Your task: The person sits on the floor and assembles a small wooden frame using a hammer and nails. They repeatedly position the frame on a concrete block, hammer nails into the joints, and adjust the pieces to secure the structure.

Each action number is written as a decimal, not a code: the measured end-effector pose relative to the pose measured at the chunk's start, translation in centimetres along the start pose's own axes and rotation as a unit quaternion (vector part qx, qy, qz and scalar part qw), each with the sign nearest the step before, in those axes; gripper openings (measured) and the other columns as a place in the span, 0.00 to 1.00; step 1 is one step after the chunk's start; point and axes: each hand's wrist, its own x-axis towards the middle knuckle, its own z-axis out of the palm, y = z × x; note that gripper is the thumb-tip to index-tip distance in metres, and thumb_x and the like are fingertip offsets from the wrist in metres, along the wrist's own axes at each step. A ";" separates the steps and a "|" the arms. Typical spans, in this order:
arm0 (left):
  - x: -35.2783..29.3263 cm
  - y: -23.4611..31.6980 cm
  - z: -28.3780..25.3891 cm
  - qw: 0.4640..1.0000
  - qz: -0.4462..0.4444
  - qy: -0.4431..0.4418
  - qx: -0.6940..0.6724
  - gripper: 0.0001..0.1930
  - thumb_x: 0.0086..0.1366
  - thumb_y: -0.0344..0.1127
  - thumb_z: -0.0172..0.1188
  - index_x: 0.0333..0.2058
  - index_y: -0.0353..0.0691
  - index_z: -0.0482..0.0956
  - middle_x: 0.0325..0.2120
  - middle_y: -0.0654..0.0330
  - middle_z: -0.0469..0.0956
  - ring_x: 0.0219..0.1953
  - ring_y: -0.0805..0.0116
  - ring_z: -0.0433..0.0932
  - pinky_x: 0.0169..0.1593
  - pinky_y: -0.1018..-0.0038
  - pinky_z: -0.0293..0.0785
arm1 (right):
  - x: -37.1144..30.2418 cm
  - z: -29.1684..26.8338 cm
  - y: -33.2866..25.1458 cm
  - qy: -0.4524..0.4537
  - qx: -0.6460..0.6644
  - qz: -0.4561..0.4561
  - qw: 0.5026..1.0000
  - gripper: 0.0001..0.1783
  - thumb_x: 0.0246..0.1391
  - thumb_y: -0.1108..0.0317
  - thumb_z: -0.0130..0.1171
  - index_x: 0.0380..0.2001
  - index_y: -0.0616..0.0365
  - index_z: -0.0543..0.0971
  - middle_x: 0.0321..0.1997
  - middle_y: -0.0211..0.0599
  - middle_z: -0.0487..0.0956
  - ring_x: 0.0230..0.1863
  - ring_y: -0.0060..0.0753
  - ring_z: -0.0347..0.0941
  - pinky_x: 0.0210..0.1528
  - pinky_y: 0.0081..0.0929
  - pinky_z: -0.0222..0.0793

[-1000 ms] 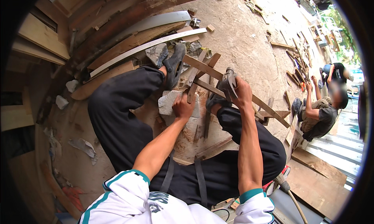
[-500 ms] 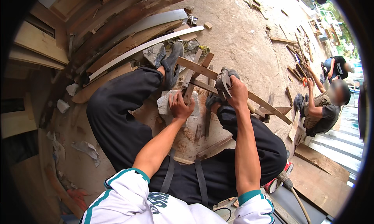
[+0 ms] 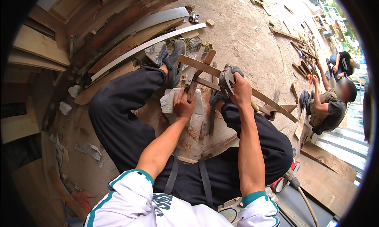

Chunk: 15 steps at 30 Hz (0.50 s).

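A claw hammer (image 3: 226, 80) is gripped in my right hand (image 3: 242, 92), its dark head over the long slat of a wooden frame (image 3: 199, 65). The frame is made of narrow crossed strips, and the long slat runs from near my left shoe down to the right, above my right leg. My left hand (image 3: 184, 105) is closed around the lower end of a short dark strip of that frame, though its fingertips are partly hidden. Beneath the strip sits a pale stone block (image 3: 167, 102), close by my left fingers.
Boards and a white strip (image 3: 148, 45) are piled at the left. A grey rock (image 3: 156, 53) lies beside my left shoe. Wood scraps (image 3: 300, 67) cover the ground at the upper right, where a co-worker (image 3: 333, 108) squats. A brush (image 3: 293, 181) lies by my right knee.
My left fingers have drawn in around the short strip. My right hand and the hammer hold almost the same place. The view has shifted slightly.
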 end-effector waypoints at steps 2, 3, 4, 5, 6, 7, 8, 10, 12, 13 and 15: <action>0.0 -0.1 0.1 1.000 -0.004 -0.010 0.009 0.24 0.59 0.50 0.64 0.40 0.31 0.81 0.47 0.41 0.78 0.51 0.46 0.76 0.65 0.57 0.62 | -0.1 0.1 0.2 0.006 0.001 -0.001 1.000 0.11 0.48 0.64 0.60 0.29 0.57 0.71 0.32 0.50 0.77 0.37 0.60 0.75 0.35 0.49 0.68; 0.0 0.1 0.0 1.000 -0.011 -0.015 0.010 0.23 0.59 0.50 0.64 0.40 0.31 0.81 0.47 0.40 0.78 0.52 0.47 0.76 0.65 0.57 0.61 | -0.2 0.2 0.4 0.008 0.002 0.001 1.000 0.11 0.48 0.63 0.61 0.29 0.57 0.71 0.32 0.50 0.77 0.37 0.60 0.75 0.35 0.48 0.68; -0.1 0.2 -0.1 1.000 -0.019 -0.020 0.012 0.23 0.59 0.50 0.64 0.39 0.32 0.81 0.47 0.40 0.78 0.52 0.47 0.76 0.66 0.56 0.60 | -0.2 0.3 0.5 0.010 0.003 0.003 1.000 0.12 0.48 0.63 0.61 0.28 0.57 0.71 0.32 0.50 0.77 0.37 0.60 0.75 0.35 0.48 0.68; -0.1 0.3 -0.2 0.999 -0.027 -0.024 0.013 0.23 0.59 0.50 0.64 0.38 0.32 0.82 0.47 0.40 0.78 0.53 0.47 0.75 0.66 0.56 0.59 | -0.3 0.4 0.7 0.011 0.004 0.005 1.000 0.12 0.48 0.62 0.62 0.28 0.57 0.71 0.32 0.50 0.77 0.37 0.60 0.75 0.34 0.48 0.68; 0.0 0.3 -0.3 0.999 -0.021 -0.017 0.022 0.23 0.59 0.50 0.64 0.38 0.32 0.82 0.46 0.40 0.78 0.53 0.48 0.75 0.66 0.56 0.58 | -0.2 0.4 0.5 0.008 0.007 0.011 1.000 0.13 0.48 0.61 0.62 0.28 0.58 0.72 0.31 0.50 0.77 0.37 0.60 0.75 0.34 0.48 0.68; 0.0 0.3 -0.3 0.999 -0.015 -0.010 0.032 0.22 0.59 0.50 0.64 0.37 0.33 0.83 0.46 0.39 0.78 0.54 0.48 0.75 0.67 0.55 0.57 | -0.2 0.3 0.2 0.005 0.010 0.016 1.000 0.13 0.48 0.61 0.62 0.28 0.58 0.72 0.31 0.51 0.77 0.36 0.60 0.75 0.34 0.48 0.68; 0.1 0.4 -0.4 0.999 -0.009 -0.003 0.041 0.22 0.59 0.50 0.64 0.37 0.33 0.83 0.45 0.39 0.79 0.55 0.49 0.74 0.67 0.54 0.56 | -0.2 0.3 0.0 0.001 0.012 0.021 1.000 0.14 0.47 0.60 0.63 0.28 0.58 0.73 0.30 0.51 0.77 0.36 0.60 0.75 0.34 0.47 0.68; 0.2 0.5 -0.4 0.999 -0.012 -0.001 0.039 0.22 0.58 0.51 0.64 0.37 0.34 0.83 0.44 0.39 0.79 0.56 0.50 0.74 0.68 0.52 0.53 | -0.2 0.3 0.1 0.001 0.045 0.030 0.999 0.14 0.48 0.59 0.63 0.28 0.58 0.74 0.29 0.51 0.78 0.35 0.60 0.75 0.34 0.46 0.69; -0.1 0.7 -0.7 0.999 -0.017 -0.004 0.039 0.22 0.58 0.51 0.63 0.38 0.35 0.83 0.43 0.39 0.80 0.57 0.51 0.73 0.68 0.51 0.50 | -0.4 0.3 0.2 -0.006 0.073 0.037 0.997 0.14 0.48 0.58 0.64 0.29 0.57 0.75 0.29 0.51 0.78 0.35 0.60 0.76 0.33 0.44 0.69; -0.3 0.8 -0.9 0.999 -0.021 -0.008 0.040 0.22 0.59 0.51 0.63 0.38 0.35 0.83 0.42 0.39 0.80 0.57 0.52 0.73 0.68 0.50 0.49 | -0.6 0.2 0.3 -0.012 0.084 0.040 0.996 0.14 0.48 0.58 0.64 0.29 0.57 0.76 0.28 0.51 0.78 0.35 0.59 0.76 0.33 0.43 0.70; -0.5 1.1 -1.2 0.999 -0.028 -0.013 0.039 0.22 0.59 0.52 0.63 0.38 0.36 0.83 0.41 0.41 0.80 0.58 0.53 0.72 0.69 0.49 0.47 | -0.8 -0.2 0.0 -0.019 0.094 0.042 0.995 0.15 0.49 0.56 0.64 0.30 0.56 0.77 0.28 0.49 0.79 0.33 0.57 0.76 0.32 0.41 0.70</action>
